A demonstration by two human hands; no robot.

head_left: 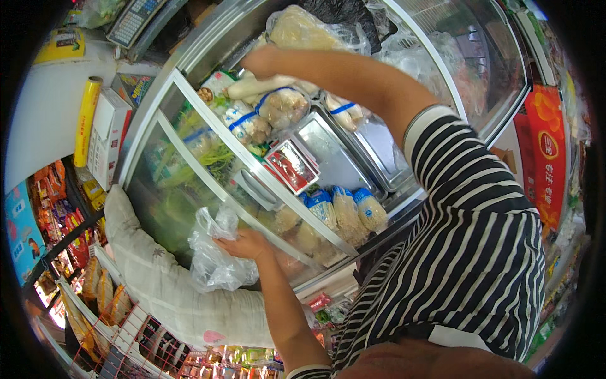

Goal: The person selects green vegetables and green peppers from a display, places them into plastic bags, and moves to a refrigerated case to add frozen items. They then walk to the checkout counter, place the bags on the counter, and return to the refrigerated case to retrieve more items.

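My left hand (246, 244) grips a crumpled clear plastic bag (215, 260) in front of the display fridge's glass. Above it, my right arm reaches through the opening into the fridge. My right hand (262, 61) is blurred, its fingers turned away, so whether it holds anything is hidden. Just below that hand lie a long white vegetable (255, 88) and bagged mushrooms (281, 106) closed with blue tape. Beyond it rests a large clear bag of pale yellowish food (303, 28).
Inside the fridge are metal trays (326, 147), a red-and-white package (293, 166), bagged enoki mushrooms (348, 213) and leafy greens (199, 156). The sliding door's frame (265, 166) crosses below. A padded cloth roll (161, 279) curves along the fridge. A yellow roll box (87, 121) stands at left.
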